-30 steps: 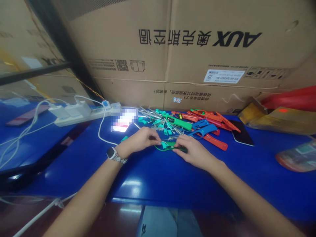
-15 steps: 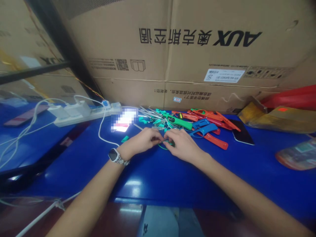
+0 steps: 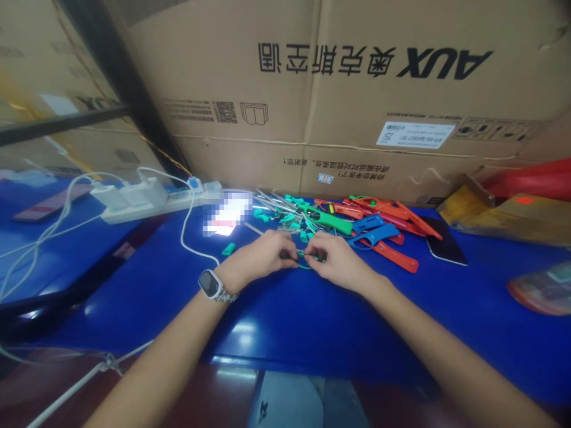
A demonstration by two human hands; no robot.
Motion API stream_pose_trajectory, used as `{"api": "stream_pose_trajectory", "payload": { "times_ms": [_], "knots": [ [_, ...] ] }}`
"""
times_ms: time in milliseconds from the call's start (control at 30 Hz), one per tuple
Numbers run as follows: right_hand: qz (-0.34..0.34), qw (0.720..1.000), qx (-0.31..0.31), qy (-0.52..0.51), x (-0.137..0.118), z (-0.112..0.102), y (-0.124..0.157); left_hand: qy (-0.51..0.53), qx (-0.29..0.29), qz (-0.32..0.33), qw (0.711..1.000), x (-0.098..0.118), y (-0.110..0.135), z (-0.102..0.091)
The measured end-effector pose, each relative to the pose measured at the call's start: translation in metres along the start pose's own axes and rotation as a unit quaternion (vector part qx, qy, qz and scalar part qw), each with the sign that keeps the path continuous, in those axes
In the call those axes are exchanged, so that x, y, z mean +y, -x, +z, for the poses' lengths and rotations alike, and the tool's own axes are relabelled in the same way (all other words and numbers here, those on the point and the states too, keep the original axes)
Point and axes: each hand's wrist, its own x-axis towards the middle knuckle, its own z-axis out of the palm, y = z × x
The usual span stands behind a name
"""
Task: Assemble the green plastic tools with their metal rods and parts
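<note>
My left hand [image 3: 272, 255] and my right hand [image 3: 336, 258] meet over the blue table, fingers pinched. Between their fingertips is a small part with a thin green wire [image 3: 304, 267] curving below it; its exact shape is mostly covered by the fingers. Just beyond lies a heap of metal rods [image 3: 277, 205] and small teal pieces [image 3: 294, 221]. A green lighter handle shell [image 3: 332, 221] rests on that heap. Right of it are a blue lighter shell [image 3: 377, 233] and several orange-red lighter shells [image 3: 395, 257]. One loose teal piece [image 3: 229, 248] sits beside my left wrist.
A lit phone screen [image 3: 228, 214], blurred out, lies left of the heap. Behind it runs a white power strip [image 3: 165, 205] with plugs and cables. A dark phone [image 3: 446, 242] and a clear container [image 3: 542, 288] are at right. A large cardboard box [image 3: 357, 137] stands along the back.
The view has shifted slightly. My fingertips have drawn a little apart, showing more of the small part between them. The surrounding pieces have stayed in place.
</note>
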Motion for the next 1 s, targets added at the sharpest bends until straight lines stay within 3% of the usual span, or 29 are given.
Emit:
{"api": "stream_pose_trajectory", "payload": {
  "times_ms": [300,467,633,1000],
  "knots": [
    [-0.015,0.993,0.001,0.117,-0.009,0.002,0.004,0.003,-0.006,0.015,1.000,0.000,0.001,-0.001],
    [0.004,0.996,0.024,0.091,-0.007,0.007,0.000,-0.001,-0.006,0.017,1.000,0.001,0.000,-0.001],
    [0.017,0.997,0.008,0.081,-0.008,0.006,-0.002,0.000,-0.008,0.022,1.000,-0.001,0.000,0.001],
    [0.020,0.987,-0.005,0.160,-0.018,0.002,0.005,0.005,-0.005,0.018,1.000,-0.001,0.002,0.002]
  ]
}}
